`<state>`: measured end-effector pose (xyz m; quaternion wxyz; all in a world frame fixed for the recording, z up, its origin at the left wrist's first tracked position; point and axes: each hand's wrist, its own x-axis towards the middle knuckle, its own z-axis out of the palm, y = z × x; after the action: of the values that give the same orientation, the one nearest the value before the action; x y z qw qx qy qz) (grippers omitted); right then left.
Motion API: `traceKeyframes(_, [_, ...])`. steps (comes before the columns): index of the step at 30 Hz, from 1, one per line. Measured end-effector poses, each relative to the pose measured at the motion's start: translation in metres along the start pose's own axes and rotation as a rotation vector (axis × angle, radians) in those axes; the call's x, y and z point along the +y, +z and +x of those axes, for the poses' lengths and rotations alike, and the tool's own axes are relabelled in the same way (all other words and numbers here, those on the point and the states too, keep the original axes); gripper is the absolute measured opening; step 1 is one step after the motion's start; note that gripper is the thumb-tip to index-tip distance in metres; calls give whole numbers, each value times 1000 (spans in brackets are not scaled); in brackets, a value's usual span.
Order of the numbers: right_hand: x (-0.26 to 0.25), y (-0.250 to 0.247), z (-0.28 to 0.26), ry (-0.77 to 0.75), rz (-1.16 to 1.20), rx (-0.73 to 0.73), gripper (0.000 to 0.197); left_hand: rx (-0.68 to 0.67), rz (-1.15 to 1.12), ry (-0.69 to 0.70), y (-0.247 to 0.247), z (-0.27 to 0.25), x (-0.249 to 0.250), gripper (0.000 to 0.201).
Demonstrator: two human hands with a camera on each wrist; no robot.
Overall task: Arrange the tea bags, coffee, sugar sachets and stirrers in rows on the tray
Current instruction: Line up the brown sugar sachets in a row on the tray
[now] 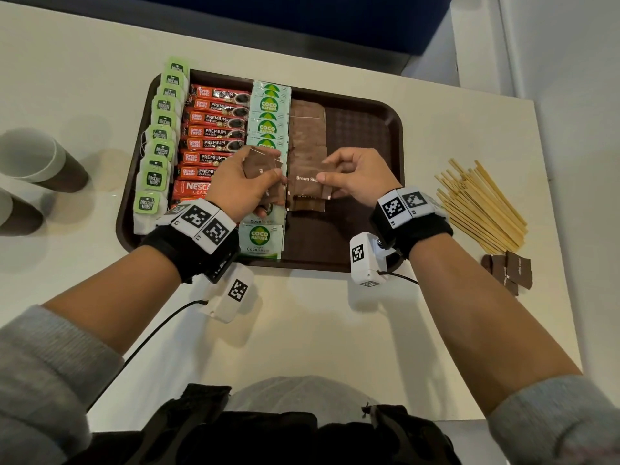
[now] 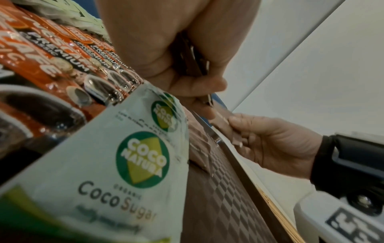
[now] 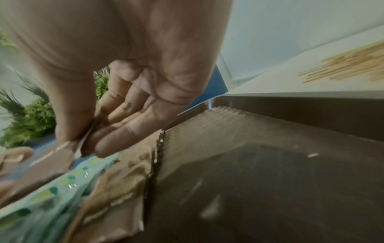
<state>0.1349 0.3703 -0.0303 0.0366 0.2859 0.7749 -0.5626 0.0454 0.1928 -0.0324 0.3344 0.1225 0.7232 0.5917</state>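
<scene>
Head view shows your left hand (image 1: 240, 182) gripping a small stack of brown sugar sachets (image 1: 260, 167) above the tray (image 1: 365, 129) — your right hand (image 1: 349, 177) pinches one sachet (image 1: 310, 182) over the brown row. Tea bags (image 1: 161, 135), coffee sticks (image 1: 214, 132) and coco sugar (image 1: 268, 112) lie in rows (stirrers (image 1: 479, 206) wait on the worktop (image 1: 302, 330)).

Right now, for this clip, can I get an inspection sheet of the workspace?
Surface: white table carrying a brown tray.
Job's things: tea bags, coffee sticks, coco sugar sachets and brown sugar sachets in rows on the tray; stirrers piled off it.
Clutter: paper cups; loose brown sachets.
Hands: left hand and right hand each pinch brown sachets.
Cables: black lead from left wrist camera.
Surroundings: blue panel.
</scene>
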Motion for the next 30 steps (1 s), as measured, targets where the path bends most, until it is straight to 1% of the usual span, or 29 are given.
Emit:
traceKeyframes(3, [9, 2, -1, 45, -101, -51, 19, 29, -39, -32, -3, 1, 2, 24])
traceKeyframes(6, [17, 7, -1, 88, -171, -78, 18, 37, -32, -32, -3, 2, 3, 24])
traceKeyframes(8, [20, 10, -1, 108, -190, -61, 18, 38, -32, -32, -3, 1, 4, 23])
traceKeyframes(12, [23, 14, -2, 132, -215, -7, 23, 40, -29, -27, -2, 1, 3, 23])
traceKeyframes(16, [22, 17, -4, 131, -280, 45, 22, 32, -18, -35, -1, 1, 3, 23])
traceKeyframes(19, [20, 16, -6, 131, -276, 84, 21, 29, -27, -33, -1, 0, 4, 23])
traceKeyframes(30, [17, 19, -5, 124, -268, 121, 26, 34, 14, -29, 0, 2, 0, 27])
